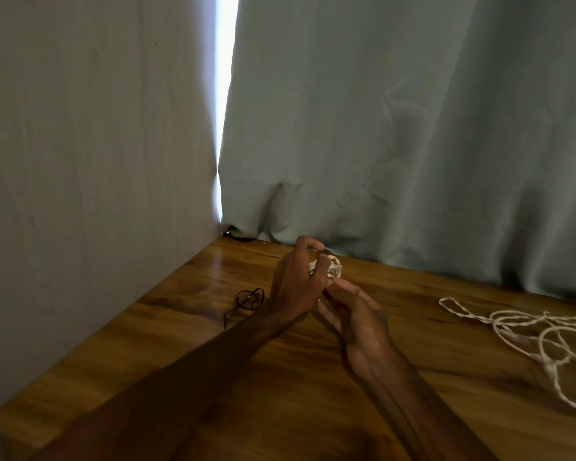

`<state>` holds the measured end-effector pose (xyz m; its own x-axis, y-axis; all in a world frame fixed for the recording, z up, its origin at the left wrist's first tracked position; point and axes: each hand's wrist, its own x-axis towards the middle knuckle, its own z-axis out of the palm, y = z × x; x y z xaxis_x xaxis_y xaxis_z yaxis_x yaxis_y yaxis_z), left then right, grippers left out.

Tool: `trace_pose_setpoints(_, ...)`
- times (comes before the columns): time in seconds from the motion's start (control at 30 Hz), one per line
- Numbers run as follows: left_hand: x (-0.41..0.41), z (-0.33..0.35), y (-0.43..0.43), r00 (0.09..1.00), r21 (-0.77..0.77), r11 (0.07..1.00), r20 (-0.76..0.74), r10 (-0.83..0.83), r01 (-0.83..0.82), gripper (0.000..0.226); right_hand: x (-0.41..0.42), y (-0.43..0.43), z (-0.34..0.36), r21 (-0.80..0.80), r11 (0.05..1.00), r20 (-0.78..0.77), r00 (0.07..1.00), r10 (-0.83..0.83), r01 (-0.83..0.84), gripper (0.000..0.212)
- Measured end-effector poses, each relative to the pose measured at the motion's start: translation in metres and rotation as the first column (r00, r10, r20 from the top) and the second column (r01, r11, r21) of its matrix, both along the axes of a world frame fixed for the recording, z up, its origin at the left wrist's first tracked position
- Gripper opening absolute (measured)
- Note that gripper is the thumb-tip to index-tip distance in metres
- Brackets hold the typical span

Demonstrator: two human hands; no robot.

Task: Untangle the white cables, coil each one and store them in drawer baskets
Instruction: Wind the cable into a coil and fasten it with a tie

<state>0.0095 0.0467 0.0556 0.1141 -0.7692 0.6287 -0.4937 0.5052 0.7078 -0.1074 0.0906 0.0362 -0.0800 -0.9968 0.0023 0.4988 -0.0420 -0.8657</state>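
Observation:
A small coiled bundle of white cable point(332, 268) is held above the wooden table point(167, 347) near its far edge. My left hand point(296, 281) grips the bundle from the left, fingers curled over its top. Just below and to the right, my right hand point(356, 317) pinches the bundle's lower side with its fingertips. Much of the coil is hidden behind the fingers. A second white cable point(526, 334), twisted and looped loosely, lies spread on the table at the right edge of the view.
A thin dark cable point(246, 299) lies in a small loop on the table left of my left wrist. A grey-green curtain point(396, 144) hangs along the far edge, and a pale wall point(90, 161) borders the left side. No drawer baskets are in view.

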Motion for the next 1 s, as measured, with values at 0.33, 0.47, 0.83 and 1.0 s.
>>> trace_pose_setpoints(0.33, 0.0, -0.002, -0.005, 0.999, -0.024, 0.999, 0.026, 0.044, -0.043, 0.028, 0.004, 0.005, 0.001, 0.004, 1.0, -0.005, 1.0, 0.021, -0.021, 0.026)
trace_pose_setpoints(0.47, 0.003, -0.002, -0.011, 0.994, 0.025, 0.996, 0.075, 0.08, -0.082, 0.038, 0.001, 0.006, 0.005, -0.227, 0.962, -0.424, 0.873, -0.239, 0.154, 0.016)
trace_pose_setpoints(0.83, 0.003, 0.006, -0.001, 0.981, 0.264, 0.948, 0.026, -0.193, 0.18, 0.042, -0.028, -0.008, 0.012, -0.713, 0.688, -0.671, 0.422, -0.61, -0.139, 0.011)
trace_pose_setpoints(1.0, 0.003, 0.004, -0.002, 0.966, 0.299, 0.922, 0.005, -0.26, 0.247, 0.041, -0.029, -0.008, 0.014, -0.651, 0.758, -0.653, 0.542, -0.529, -0.044, 0.008)
